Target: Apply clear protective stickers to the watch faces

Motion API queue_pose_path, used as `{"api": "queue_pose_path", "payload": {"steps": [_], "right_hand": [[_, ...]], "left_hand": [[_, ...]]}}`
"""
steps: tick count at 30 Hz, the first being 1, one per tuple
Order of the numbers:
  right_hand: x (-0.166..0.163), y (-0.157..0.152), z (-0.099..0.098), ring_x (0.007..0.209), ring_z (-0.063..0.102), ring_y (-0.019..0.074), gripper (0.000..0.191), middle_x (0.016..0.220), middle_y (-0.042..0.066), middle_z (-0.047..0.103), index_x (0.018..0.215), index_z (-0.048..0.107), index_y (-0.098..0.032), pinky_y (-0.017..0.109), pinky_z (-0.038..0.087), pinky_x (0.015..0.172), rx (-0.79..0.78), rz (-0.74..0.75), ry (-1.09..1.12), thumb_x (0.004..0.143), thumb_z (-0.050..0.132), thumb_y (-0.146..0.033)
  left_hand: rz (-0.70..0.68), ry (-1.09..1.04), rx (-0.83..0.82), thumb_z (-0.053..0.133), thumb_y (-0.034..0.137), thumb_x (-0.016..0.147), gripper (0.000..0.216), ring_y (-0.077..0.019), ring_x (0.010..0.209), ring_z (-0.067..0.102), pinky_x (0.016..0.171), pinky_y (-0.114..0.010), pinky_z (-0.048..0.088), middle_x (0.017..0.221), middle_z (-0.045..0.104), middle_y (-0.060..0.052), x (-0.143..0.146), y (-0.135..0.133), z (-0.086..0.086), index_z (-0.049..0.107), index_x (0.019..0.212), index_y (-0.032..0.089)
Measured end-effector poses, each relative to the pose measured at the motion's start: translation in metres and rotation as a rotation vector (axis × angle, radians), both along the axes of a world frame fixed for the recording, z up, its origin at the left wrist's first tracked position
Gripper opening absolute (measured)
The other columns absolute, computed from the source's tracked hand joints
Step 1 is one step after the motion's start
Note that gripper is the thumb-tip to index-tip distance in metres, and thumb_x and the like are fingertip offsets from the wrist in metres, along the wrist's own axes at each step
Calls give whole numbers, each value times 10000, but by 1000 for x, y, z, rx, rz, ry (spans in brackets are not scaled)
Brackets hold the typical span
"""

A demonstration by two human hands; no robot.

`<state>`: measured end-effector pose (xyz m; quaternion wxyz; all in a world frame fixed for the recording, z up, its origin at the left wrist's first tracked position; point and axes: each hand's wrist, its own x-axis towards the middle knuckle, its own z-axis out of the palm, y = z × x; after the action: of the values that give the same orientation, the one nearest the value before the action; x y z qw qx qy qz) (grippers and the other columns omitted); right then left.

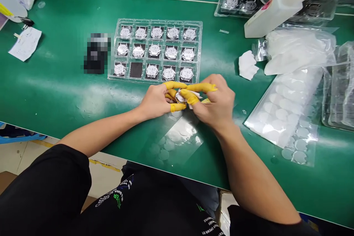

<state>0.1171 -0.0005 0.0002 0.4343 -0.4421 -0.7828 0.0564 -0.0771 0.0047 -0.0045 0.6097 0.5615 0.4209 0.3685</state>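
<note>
Yellow finger cots cover fingers on both hands. My left hand (155, 100) grips a round, silver watch case (179, 97) by its edge, just in front of a clear plastic tray (200, 53). Against the same watch case, my right hand (218, 101) is closed on a small white wipe (198, 93), mostly hidden by the fingers. The tray holds rows of similar silver watch cases on dark pads, backs up; one front-row pocket shows only its dark pad (136, 70). Beneath my hands lies a clear sheet of round film stickers (181, 136).
A white squeeze bottle (273, 13) stands at the right, near white wipes (300, 49) in a plastic bag. Sticker sheets (279, 114) and stacked clear trays (341, 84) lie beyond my right arm. At left are a blurred-out dark object (95, 57) and a paper slip (26, 44).
</note>
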Motion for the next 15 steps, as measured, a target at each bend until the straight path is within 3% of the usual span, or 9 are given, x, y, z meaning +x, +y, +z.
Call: {"api": "queue_pose_path", "payload": {"steps": [4, 8, 11, 15], "right_hand": [[2, -1, 1, 721, 496, 186, 268, 752, 33, 568, 855, 719, -247, 393, 356, 717, -41, 40, -18, 979, 662, -477], [4, -1, 4, 765, 531, 220, 292, 793, 60, 602, 878, 730, -256, 416, 382, 733, -126, -28, -53, 989, 619, -501], [5, -2, 5, 773, 552, 224, 312, 813, 65, 626, 888, 736, -262, 431, 414, 750, -171, 29, -84, 996, 600, -521], [2, -4, 6, 783, 559, 225, 316, 830, 74, 631, 903, 735, -260, 428, 423, 742, -170, -17, -89, 1008, 600, -525]], "left_hand": [[-26, 9, 3, 862, 121, 654, 583, -105, 752, 703, 750, -247, 620, 860, 764, -3, 1, 0, 1, 746, 1224, 164], [-40, 32, -3, 878, 168, 668, 582, -110, 725, 697, 692, -243, 606, 849, 760, -6, 0, 0, 3, 741, 1233, 165], [-70, 32, 18, 859, 150, 675, 574, -126, 774, 724, 748, -265, 630, 890, 777, -9, 0, -1, 3, 742, 1237, 176], [-50, 60, 37, 866, 175, 688, 575, -129, 773, 727, 768, -273, 637, 873, 774, -12, 0, -1, 3, 738, 1249, 168]]}}
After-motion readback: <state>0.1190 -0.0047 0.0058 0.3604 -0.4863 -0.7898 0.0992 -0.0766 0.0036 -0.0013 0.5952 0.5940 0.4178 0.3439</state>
